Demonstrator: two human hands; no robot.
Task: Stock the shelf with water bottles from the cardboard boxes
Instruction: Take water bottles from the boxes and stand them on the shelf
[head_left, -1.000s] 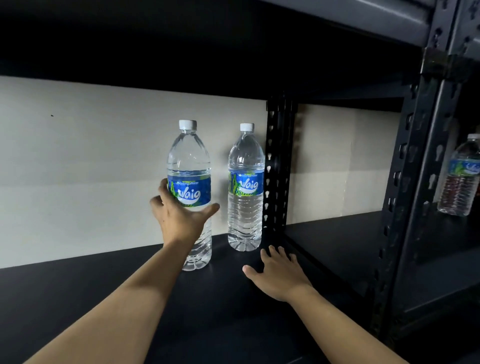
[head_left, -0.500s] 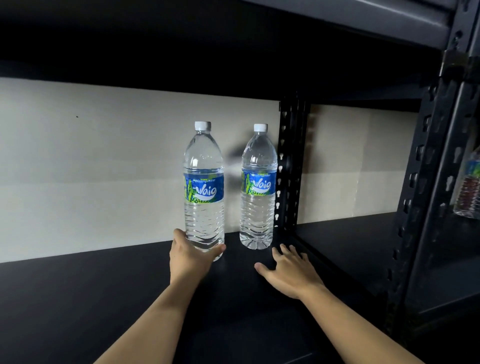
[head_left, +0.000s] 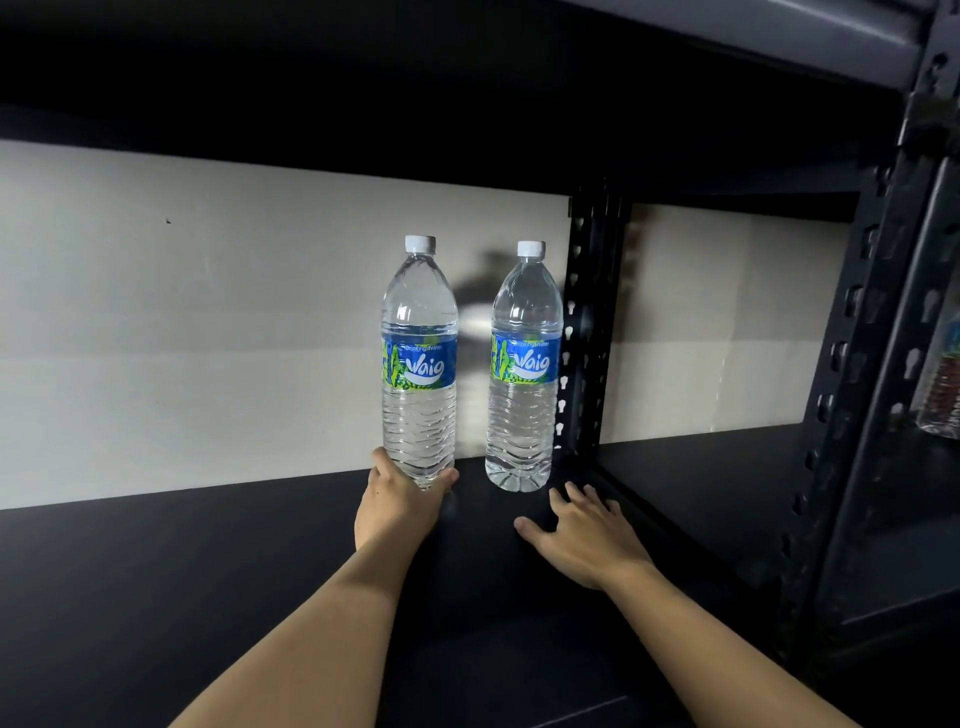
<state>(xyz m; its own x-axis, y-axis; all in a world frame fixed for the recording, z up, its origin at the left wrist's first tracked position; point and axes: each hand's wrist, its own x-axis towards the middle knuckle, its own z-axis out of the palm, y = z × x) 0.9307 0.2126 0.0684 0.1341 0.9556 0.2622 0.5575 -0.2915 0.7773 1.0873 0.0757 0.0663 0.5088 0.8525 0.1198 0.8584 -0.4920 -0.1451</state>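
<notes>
Left hand (head_left: 400, 506): fingers grip the base of the upright bottle (head_left: 420, 364).
Right hand (head_left: 584, 535): fingers spread flat on shelf (head_left: 208, 571), empty; second bottle (head_left: 524, 374) just beyond.
Advice: seat base flat before release.

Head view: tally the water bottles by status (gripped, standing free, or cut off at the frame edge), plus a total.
Gripped: 1, the left bottle, with the left hand around its base.
Standing free: 1, the right bottle.
Cut off at the right edge: 1, the edge bottle in the next bay.
Total: 3 bottles.
</notes>
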